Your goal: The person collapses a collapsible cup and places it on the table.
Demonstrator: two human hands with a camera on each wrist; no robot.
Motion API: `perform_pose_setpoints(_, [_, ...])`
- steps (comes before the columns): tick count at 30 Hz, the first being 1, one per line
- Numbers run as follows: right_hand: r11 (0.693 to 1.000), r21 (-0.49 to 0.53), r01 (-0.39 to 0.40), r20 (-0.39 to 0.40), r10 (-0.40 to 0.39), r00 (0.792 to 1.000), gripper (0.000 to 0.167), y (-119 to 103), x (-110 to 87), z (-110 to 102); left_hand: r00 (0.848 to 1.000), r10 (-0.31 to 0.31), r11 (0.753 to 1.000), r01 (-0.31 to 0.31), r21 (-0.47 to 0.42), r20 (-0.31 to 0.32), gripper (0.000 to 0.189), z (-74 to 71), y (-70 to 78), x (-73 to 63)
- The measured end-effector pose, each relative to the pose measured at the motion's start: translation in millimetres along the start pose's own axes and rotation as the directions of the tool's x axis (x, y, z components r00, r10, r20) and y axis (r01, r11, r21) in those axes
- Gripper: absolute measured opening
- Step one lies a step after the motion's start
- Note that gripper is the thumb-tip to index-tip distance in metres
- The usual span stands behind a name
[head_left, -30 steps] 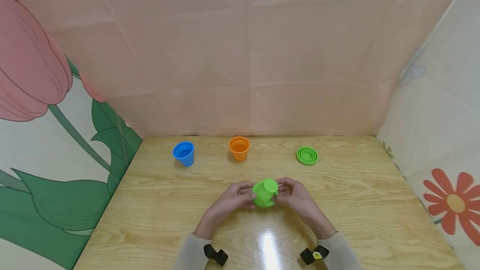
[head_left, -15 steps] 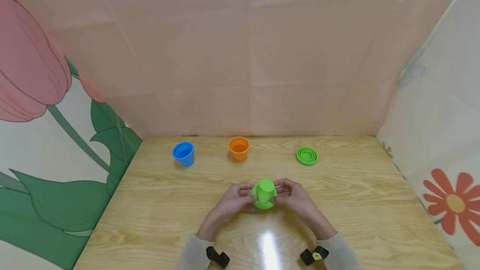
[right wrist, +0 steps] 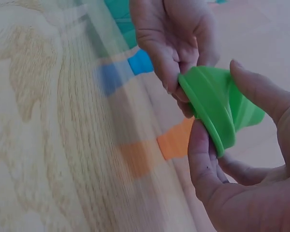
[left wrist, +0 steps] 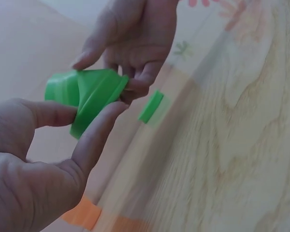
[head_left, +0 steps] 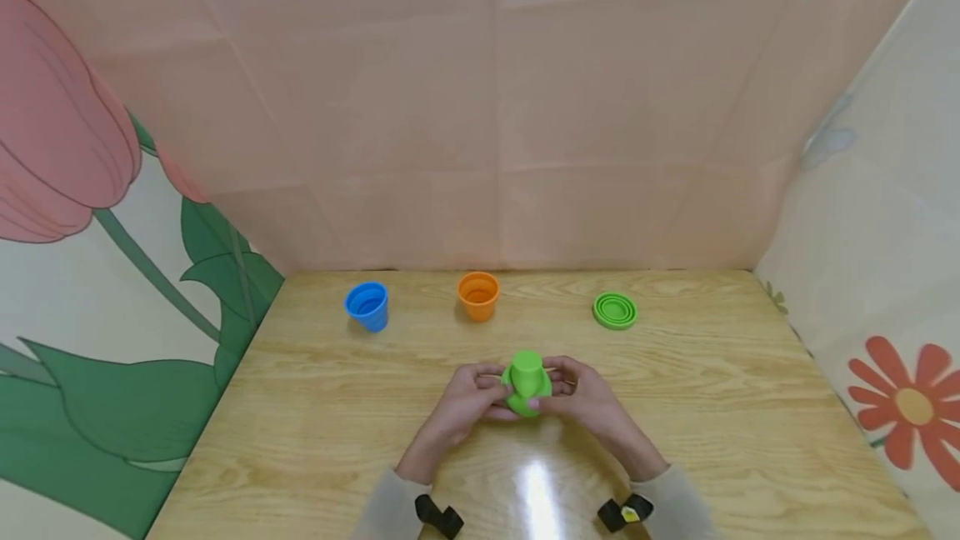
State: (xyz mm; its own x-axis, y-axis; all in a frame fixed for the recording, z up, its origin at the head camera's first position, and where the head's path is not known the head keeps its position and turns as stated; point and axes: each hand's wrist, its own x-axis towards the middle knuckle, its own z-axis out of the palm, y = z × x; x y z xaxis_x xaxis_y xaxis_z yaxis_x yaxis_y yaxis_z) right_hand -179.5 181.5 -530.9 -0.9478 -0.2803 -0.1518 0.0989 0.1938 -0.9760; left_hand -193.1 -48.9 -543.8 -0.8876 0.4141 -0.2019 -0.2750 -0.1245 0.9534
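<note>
A bright green collapsible cup point(head_left: 527, 382) is held between both hands above the middle of the table, its narrow base facing up and away. Its wall looks pushed in and buckled in the wrist views. The left hand point(head_left: 461, 402) pinches the wide rim side between thumb and fingers. From the other side the right hand point(head_left: 588, 398) grips it, thumb on the wall and fingers under the rim. In the right wrist view the green cup point(right wrist: 210, 104) shows its rim and a folded ring. The cup's inside is hidden.
Along the back of the wooden table point(head_left: 300, 423) stand an upright blue cup point(head_left: 367, 307) and an orange cup point(head_left: 478, 297). Further right lies a flat, collapsed green cup point(head_left: 615, 312). A pink backdrop point(head_left: 495, 107) rises behind the table.
The green cup has turned between the hands, its narrow base swinging slightly left and up. The right thumb has come onto its near side. The other cups stay put.
</note>
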Motion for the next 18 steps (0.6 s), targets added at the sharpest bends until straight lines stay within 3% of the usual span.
perform_pose_setpoints(9, [0.996,-0.085,0.003,-0.093,-0.011,0.996,0.074,-3.8,-1.8,6.8,0.997,0.02,0.999,-0.017,0.04,-0.071,0.038,9.1,0.4,-0.9])
perform_pose_setpoints(18, [0.995,-0.094,-0.024,-0.124,0.012,0.992,0.073,-4.7,-3.0,8.3,0.997,0.026,0.998,-0.022,0.06,-0.07,0.038,10.0,5.5,-4.2])
